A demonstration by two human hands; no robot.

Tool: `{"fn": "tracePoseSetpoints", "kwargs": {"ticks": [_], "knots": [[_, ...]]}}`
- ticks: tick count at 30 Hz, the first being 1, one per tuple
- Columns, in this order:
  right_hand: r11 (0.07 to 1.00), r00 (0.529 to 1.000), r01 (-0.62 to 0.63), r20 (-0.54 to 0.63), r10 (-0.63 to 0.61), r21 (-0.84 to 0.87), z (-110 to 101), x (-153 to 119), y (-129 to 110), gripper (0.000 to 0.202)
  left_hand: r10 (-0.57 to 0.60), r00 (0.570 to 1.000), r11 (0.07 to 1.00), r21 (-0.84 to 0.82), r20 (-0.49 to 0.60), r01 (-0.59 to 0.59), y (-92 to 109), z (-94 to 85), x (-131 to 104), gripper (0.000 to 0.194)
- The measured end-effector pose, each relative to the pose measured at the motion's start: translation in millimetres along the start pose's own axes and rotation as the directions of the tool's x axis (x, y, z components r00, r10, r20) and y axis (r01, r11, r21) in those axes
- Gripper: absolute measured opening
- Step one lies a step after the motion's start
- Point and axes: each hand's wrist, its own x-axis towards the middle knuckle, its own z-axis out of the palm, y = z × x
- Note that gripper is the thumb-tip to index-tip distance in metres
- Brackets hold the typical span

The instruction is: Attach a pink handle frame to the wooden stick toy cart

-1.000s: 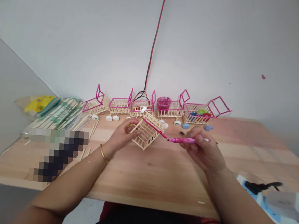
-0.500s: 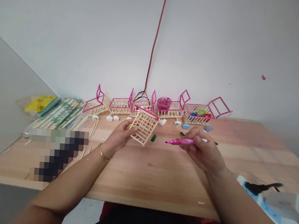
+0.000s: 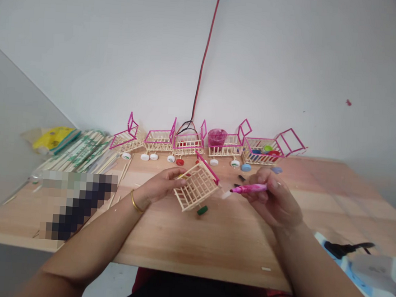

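Note:
My left hand (image 3: 163, 182) grips a small model cart (image 3: 197, 187) made of pale thin sticks, tilted above the table, its rim partly magenta. A green bottle cap (image 3: 202, 210) serves as a wheel on its lower side. In my right hand (image 3: 272, 199) is a pink marker (image 3: 249, 188), its dark tip pointing left toward the cart but apart from it. A whitish piece (image 3: 226, 194) shows by the tip; I cannot tell what it is. Behind stands a row of similar carts, among them one holding a pink-stained cup (image 3: 217, 138) and one with coloured caps (image 3: 260, 154).
Packs of sticks (image 3: 86, 147) and a yellow bag (image 3: 54, 139) lie at the left, beside a pixelated patch. A power strip (image 3: 349, 267) with a black plug is at the right edge. A red and black cable (image 3: 204, 58) hangs down the wall.
The cart in my left hand has moved down and to the right and turned. My right hand has shifted the marker slightly right. The row of carts behind stays put.

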Motion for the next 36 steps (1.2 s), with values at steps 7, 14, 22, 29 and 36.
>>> {"fn": "tracePoseSetpoints", "kwargs": {"ticks": [7, 14, 22, 29, 36], "knots": [[1.000, 0.998, -0.018, 0.056, 0.017, 0.013, 1, 1, 0, 0.025, 0.028, 0.997, 0.999, 0.037, -0.075, -0.025, 2, 2.6, 1, 0.055], [0.999, 0.999, -0.031, 0.025, 0.032, -0.027, 2, 0, -1, 0.030, 0.017, 0.999, 1.000, -0.020, -0.040, -0.018, 1, 2.5, 1, 0.051], [0.997, 0.999, -0.028, 0.032, 0.031, -0.073, 4, -2, 2, 0.031, 0.040, 0.999, 0.998, -0.044, 0.007, -0.040, -4, -4.6, 3, 0.048], [0.993, 0.994, -0.036, 0.094, 0.047, -0.117, -1, -6, 11, 0.027, 0.058, 0.995, 0.997, -0.054, 0.087, -0.053, -6, -6.0, 1, 0.045], [0.989, 0.998, -0.034, 0.052, 0.042, -0.142, 1, -4, 8, 0.033, 0.051, 0.998, 0.998, -0.043, 0.039, -0.050, -7, -6.1, 1, 0.043]]}}
